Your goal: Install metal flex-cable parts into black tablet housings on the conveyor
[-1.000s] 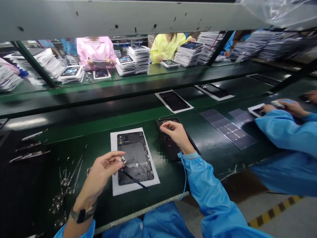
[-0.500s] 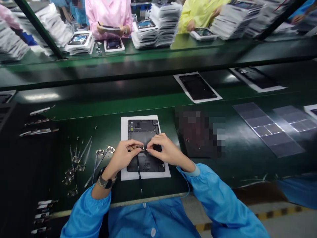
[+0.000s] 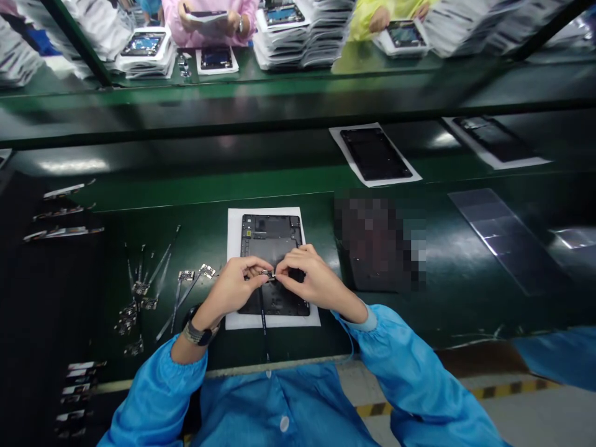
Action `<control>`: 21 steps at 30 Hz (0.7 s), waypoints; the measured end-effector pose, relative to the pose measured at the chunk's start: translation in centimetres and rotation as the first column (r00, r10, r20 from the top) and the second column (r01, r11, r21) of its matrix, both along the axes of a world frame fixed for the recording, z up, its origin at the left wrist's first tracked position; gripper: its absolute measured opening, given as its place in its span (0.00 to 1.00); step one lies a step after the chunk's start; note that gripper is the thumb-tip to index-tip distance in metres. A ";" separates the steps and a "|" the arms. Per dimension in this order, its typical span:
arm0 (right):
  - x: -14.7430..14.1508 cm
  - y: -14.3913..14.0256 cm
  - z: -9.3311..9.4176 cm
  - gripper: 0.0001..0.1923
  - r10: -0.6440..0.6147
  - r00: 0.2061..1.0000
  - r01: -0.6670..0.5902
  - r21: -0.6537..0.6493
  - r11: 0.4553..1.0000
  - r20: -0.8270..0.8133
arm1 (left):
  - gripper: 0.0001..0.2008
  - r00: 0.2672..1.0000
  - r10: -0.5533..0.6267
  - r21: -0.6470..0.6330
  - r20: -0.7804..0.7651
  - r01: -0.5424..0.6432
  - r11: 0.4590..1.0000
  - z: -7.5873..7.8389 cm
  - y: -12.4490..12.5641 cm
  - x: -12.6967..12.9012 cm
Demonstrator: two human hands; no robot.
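Metal-tipped flex cable pinched between left hand and right hand over the tablet frame; likely light, fragile, best gripped at connector edges

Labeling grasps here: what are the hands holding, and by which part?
Both hands, left hand and right hand, pinch one small part with a dangling cable between fingertips, one at each end, above the open tablet back. Exact grip points are too small to tell.

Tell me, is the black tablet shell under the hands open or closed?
Open: the tablet shell lies back-up, its inner frame exposed, without cover.
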State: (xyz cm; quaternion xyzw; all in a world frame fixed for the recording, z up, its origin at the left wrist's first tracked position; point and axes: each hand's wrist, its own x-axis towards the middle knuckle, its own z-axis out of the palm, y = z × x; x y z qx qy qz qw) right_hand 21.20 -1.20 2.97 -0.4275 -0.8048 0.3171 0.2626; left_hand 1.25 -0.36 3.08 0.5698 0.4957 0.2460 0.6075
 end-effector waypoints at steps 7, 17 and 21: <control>0.1 -0.2 -0.2 0.07 0.029 0.999 -0.031 0.050 0.998 0.029 | 0.08 1.000 0.003 -0.039 0.028 -0.002 0.999 -0.1 0.0 0.0; -0.3 -0.6 -0.7 0.08 0.037 0.989 -0.056 0.135 0.989 0.142 | 0.08 0.999 0.018 -0.040 -0.047 -0.020 0.999 -1.0 -0.4 0.3; -0.6 -1.0 -1.1 0.08 0.023 0.981 -0.055 0.160 0.986 0.194 | 0.08 0.996 0.001 -0.023 -0.084 -0.003 1.000 -1.4 -0.5 0.4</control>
